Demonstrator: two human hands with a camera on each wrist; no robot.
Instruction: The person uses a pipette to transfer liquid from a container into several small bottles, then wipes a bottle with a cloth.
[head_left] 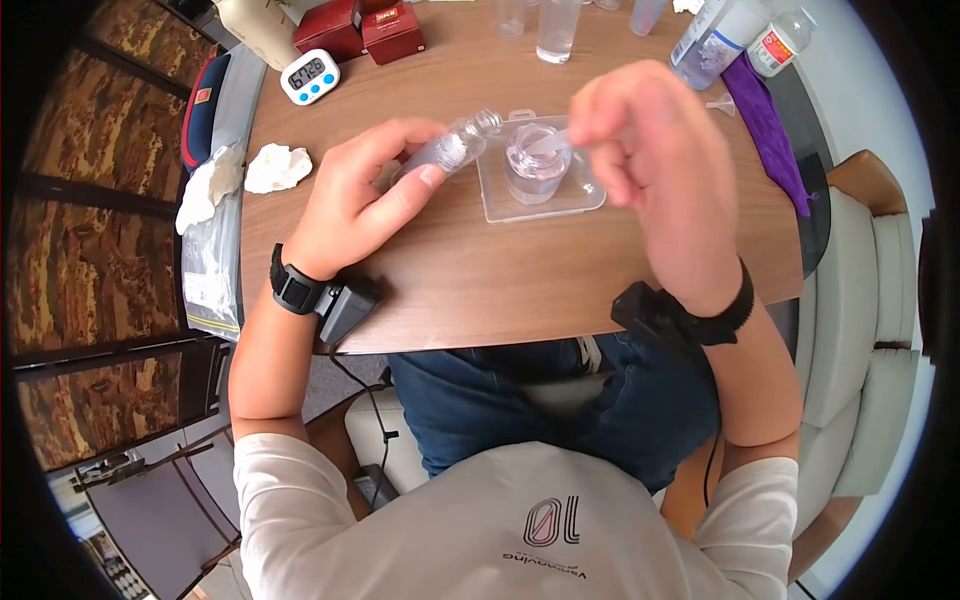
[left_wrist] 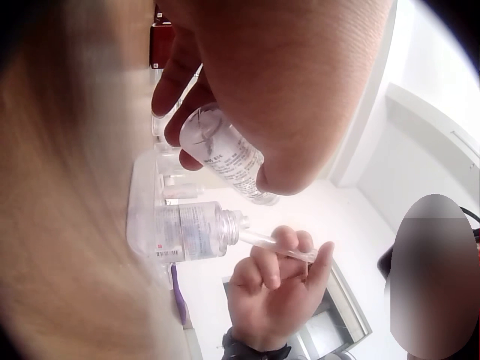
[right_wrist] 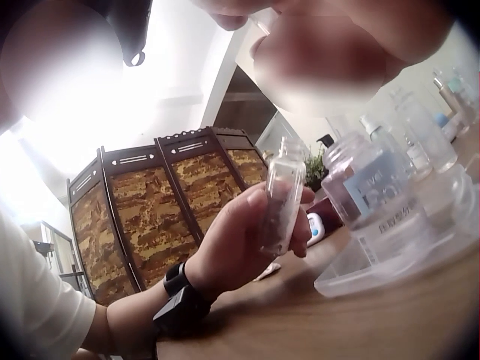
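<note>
My left hand (head_left: 365, 190) grips a small clear bottle (head_left: 452, 150) with a printed label, tilted with its uncapped neck toward a wider open jar (head_left: 537, 175). The jar stands upright on a clear shallow tray (head_left: 520, 213) and holds some liquid. My right hand (head_left: 665, 165) is raised just right of the jar, pinching a thin clear tube (left_wrist: 259, 240) whose lower end reaches into the jar's mouth. In the right wrist view the small bottle (right_wrist: 283, 202) looks nearly upright in the left hand's fingers.
A timer (head_left: 310, 77), red boxes (head_left: 393, 32) and crumpled tissue (head_left: 278, 168) lie at the back left. A glass (head_left: 556, 30) stands behind the tray. Bottles (head_left: 712, 50), a small funnel (head_left: 722, 104) and a purple cloth (head_left: 768, 135) are at the back right.
</note>
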